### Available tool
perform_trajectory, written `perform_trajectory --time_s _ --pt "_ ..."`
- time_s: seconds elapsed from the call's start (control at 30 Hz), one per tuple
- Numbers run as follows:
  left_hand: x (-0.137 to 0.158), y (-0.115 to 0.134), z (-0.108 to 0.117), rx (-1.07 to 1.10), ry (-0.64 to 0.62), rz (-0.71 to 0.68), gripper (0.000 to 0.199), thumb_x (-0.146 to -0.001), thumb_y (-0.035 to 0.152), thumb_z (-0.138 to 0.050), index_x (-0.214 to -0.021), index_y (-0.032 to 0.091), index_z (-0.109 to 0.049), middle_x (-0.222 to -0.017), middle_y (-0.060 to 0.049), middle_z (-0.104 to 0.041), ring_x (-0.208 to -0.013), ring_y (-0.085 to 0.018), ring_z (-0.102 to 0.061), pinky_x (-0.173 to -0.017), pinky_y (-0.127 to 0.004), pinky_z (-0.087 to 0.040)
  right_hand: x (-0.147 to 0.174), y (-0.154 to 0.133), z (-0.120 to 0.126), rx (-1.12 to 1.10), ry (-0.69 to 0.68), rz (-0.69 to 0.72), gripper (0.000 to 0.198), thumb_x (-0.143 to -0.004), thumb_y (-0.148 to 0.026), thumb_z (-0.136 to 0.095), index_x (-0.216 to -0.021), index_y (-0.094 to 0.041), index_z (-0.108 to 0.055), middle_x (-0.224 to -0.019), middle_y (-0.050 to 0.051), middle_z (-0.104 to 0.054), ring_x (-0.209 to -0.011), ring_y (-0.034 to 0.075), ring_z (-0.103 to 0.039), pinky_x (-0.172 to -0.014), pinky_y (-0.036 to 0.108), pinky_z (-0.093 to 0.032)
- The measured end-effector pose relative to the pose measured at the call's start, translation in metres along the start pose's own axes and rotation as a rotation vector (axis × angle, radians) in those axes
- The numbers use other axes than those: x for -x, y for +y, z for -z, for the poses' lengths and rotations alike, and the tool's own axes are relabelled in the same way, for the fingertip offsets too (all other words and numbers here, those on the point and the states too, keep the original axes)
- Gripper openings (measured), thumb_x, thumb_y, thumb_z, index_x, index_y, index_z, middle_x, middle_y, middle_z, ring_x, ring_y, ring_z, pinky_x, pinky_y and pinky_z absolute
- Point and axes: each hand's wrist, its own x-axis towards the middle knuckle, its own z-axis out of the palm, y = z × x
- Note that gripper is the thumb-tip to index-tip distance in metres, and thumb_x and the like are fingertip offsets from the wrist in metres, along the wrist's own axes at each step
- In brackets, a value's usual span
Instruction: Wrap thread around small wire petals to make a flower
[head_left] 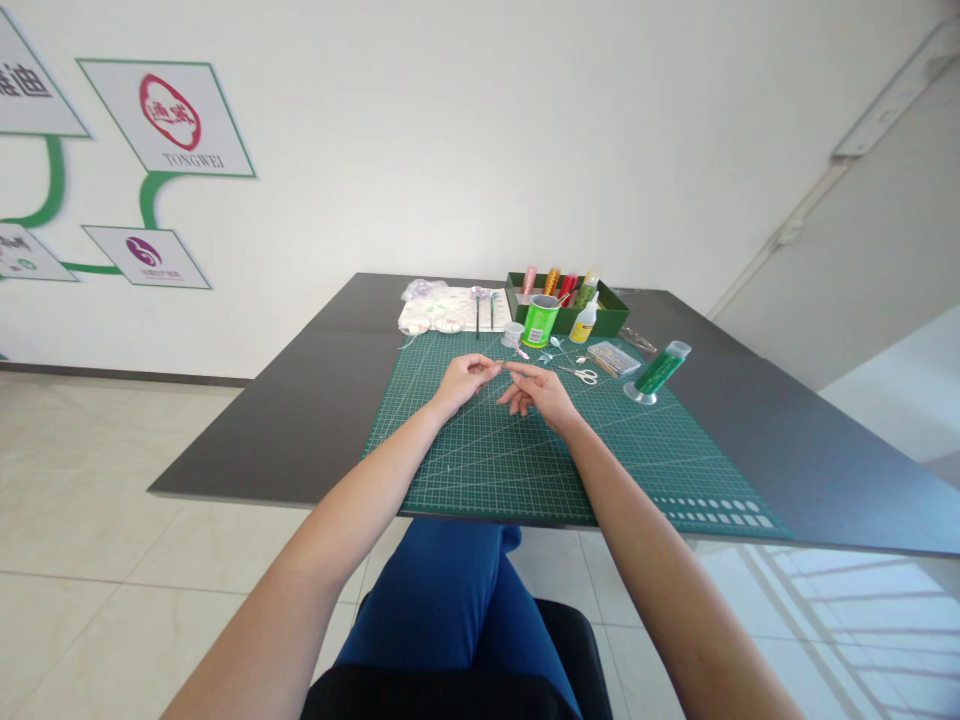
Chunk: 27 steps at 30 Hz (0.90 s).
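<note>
Just above the green cutting mat (480, 470), my left hand (466, 382) and my right hand (540, 392) meet fingertip to fingertip. Thumb and forefinger of the left hand are pinched together. The right forefinger reaches toward them, its thumb close underneath and the other fingers loosely curled. A tiny thin piece shows between the fingertips, too small to name. Closest to the right hand lie white-handled scissors (585, 376). Small pale leaf- or petal-like pieces (546, 357) rest on the mat just beyond the hands.
At the back, a dark green box (611, 317) holds several coloured thread spools. Before it stand a green tin (540, 322) and a glue bottle (584, 320). A green thread spool (660, 370) and a clear case (613, 359) are at right; a white cloth (457, 308) carries thin-stemmed pieces.
</note>
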Motion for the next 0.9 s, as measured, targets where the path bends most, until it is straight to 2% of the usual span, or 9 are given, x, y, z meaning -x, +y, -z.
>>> perform_trajectory --time_s 0.9 --pt "-0.0004 -0.0022 0.0001 -0.003 -0.002 -0.011 0.03 -0.074 0.039 -0.08 -0.079 0.013 -0.066 -0.052 0.004 -0.052 -0.044 -0.007 -0.041 -0.045 -0.021 -0.03 -0.0007 0.0011 0.0004 -0.018 -0.014 -0.002 0.064 -0.081 -0.053 -0.071 -0.129 -0.011 -0.061 -0.07 0.008 -0.077 -0.045 0.014 -0.063 -0.04 0.021 -0.042"
